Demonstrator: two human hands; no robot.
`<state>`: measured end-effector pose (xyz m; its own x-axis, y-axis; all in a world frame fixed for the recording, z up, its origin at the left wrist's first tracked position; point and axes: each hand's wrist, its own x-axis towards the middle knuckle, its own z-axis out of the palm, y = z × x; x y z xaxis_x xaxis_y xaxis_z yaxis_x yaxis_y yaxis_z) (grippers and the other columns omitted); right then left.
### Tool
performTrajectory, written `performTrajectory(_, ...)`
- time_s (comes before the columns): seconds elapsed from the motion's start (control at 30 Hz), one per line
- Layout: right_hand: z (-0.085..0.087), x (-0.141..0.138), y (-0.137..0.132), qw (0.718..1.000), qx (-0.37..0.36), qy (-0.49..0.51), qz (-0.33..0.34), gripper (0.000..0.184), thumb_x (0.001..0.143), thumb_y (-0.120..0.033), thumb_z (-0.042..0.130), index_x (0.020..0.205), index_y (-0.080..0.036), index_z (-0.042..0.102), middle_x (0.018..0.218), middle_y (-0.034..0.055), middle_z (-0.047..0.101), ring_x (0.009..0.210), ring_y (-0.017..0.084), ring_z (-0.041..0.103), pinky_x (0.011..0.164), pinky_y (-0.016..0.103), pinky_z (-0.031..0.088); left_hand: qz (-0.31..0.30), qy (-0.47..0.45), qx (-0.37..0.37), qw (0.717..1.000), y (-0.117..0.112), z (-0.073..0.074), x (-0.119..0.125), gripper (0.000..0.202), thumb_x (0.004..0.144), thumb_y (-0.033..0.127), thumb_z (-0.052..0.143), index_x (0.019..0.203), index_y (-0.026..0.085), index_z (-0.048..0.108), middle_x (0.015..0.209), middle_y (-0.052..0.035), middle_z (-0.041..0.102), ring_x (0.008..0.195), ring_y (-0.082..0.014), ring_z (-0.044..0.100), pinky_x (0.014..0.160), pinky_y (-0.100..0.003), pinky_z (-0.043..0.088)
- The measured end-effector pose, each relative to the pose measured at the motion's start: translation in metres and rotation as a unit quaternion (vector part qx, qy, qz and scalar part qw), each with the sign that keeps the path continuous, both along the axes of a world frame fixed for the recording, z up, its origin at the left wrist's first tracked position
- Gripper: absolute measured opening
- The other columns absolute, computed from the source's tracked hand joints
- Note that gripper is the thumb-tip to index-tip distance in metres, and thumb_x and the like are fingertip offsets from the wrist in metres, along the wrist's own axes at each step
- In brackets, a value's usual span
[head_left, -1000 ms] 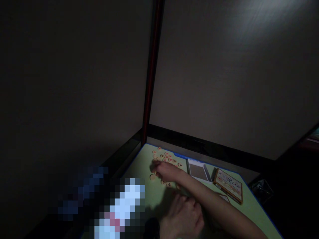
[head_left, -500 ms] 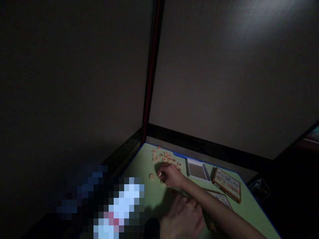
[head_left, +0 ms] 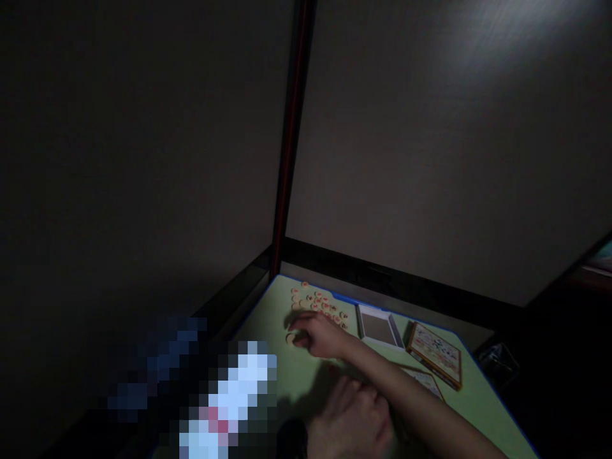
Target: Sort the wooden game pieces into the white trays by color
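My right hand point(head_left: 319, 335) reaches left across the green table point(head_left: 296, 382). Its bent fingers and thumb close on a lone round wooden piece point(head_left: 289, 339). Just beyond the hand, near the table's far corner, lies a cluster of several more round pieces with red marks point(head_left: 318, 301). My left hand point(head_left: 352, 415) lies on the table at the bottom of the view under my right forearm. Its fingers are curled into a loose fist, and whatever is inside them is hidden. The room is very dim.
An open white box point(head_left: 378, 325) and a printed box lid point(head_left: 435, 354) lie to the right of the pieces, with a printed sheet point(head_left: 424, 380) in front of them. The table stands in a corner by a red post point(head_left: 287, 166). A blurred patch point(head_left: 215, 395) covers the lower left.
My right hand drew back from the loose pieces half a second ago and has now stretched left again onto the lone piece. My left hand has hardly moved.
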<state>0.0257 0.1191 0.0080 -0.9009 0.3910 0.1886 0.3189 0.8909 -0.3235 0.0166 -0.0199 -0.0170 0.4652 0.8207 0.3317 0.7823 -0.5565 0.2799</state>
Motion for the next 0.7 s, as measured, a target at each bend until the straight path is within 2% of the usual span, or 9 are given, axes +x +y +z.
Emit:
performTrajectory(0.07, 0.000, -0.009, -0.002, 0.999, 0.007, -0.017, 0.044, 0.031, 0.082, -0.020, 0.072, 0.113, -0.018, 0.070, 0.114, 0.0095, 0.069, 0.105, 0.021, 0.063, 0.091, 0.029, 0.050, -0.009, -0.001, 0.000, 1.000, 0.000, 0.000, 0.000, 0.019, 0.090, 0.033, 0.056, 0.092, 0.020, 0.070, 0.092, -0.0045, 0.073, 0.087, -0.0234, 0.064, 0.089, -0.038, 0.050)
performTrajectory(0.17, -0.003, -0.018, -0.005, 0.995, 0.027, -0.062, 0.074, 0.022, 0.088, -0.015, 0.064, 0.109, -0.018, 0.071, 0.109, 0.0086, 0.068, 0.101, 0.019, 0.063, 0.088, 0.028, 0.050, -0.017, -0.003, -0.005, 1.000, 0.001, 0.001, -0.001, 0.020, 0.089, 0.031, 0.056, 0.096, 0.020, 0.070, 0.095, -0.0055, 0.074, 0.090, -0.0240, 0.065, 0.089, -0.039, 0.051)
performTrajectory(0.27, -0.006, -0.017, -0.009, 0.993, 0.052, -0.087, 0.054, 0.024, 0.091, -0.012, 0.058, 0.111, -0.020, 0.069, 0.108, 0.0073, 0.065, 0.091, 0.016, 0.063, 0.082, 0.026, 0.050, -0.025, 0.010, -0.021, 0.999, 0.002, 0.002, -0.001, 0.022, 0.090, 0.031, 0.054, 0.097, 0.018, 0.070, 0.095, -0.0062, 0.073, 0.091, -0.0252, 0.066, 0.091, -0.040, 0.052)
performTrajectory(0.43, -0.003, 0.000, -0.018, 0.994, 0.065, -0.088, 0.008, 0.022, 0.098, -0.021, 0.048, 0.111, -0.019, 0.067, 0.111, 0.0080, 0.062, 0.082, 0.015, 0.062, 0.075, 0.024, 0.049, -0.033, 0.020, -0.040, 0.998, 0.001, 0.003, 0.003, 0.025, 0.091, 0.031, 0.052, 0.100, 0.016, 0.070, 0.095, -0.0062, 0.073, 0.093, -0.0246, 0.065, 0.093, -0.040, 0.050)
performTrajectory(0.6, -0.002, 0.014, -0.023, 0.995, 0.084, -0.052, 0.014, 0.016, 0.096, -0.021, 0.051, 0.099, -0.018, 0.066, 0.099, 0.0076, 0.066, 0.087, 0.019, 0.062, 0.083, 0.031, 0.048, -0.026, 0.020, -0.025, 0.999, -0.003, 0.002, 0.006, 0.020, 0.088, 0.030, 0.057, 0.093, 0.016, 0.071, 0.088, -0.0053, 0.072, 0.087, -0.0235, 0.064, 0.088, -0.038, 0.050)
performTrajectory(0.7, -0.005, 0.017, -0.025, 0.997, 0.066, -0.025, 0.008, 0.010, 0.088, -0.015, 0.057, 0.090, -0.019, 0.066, 0.088, 0.0053, 0.067, 0.083, 0.020, 0.062, 0.087, 0.035, 0.047, -0.034, 0.029, -0.018, 0.999, -0.003, 0.002, 0.006, 0.020, 0.086, 0.029, 0.057, 0.091, 0.016, 0.071, 0.086, -0.0049, 0.071, 0.086, -0.0241, 0.064, 0.082, -0.036, 0.050)
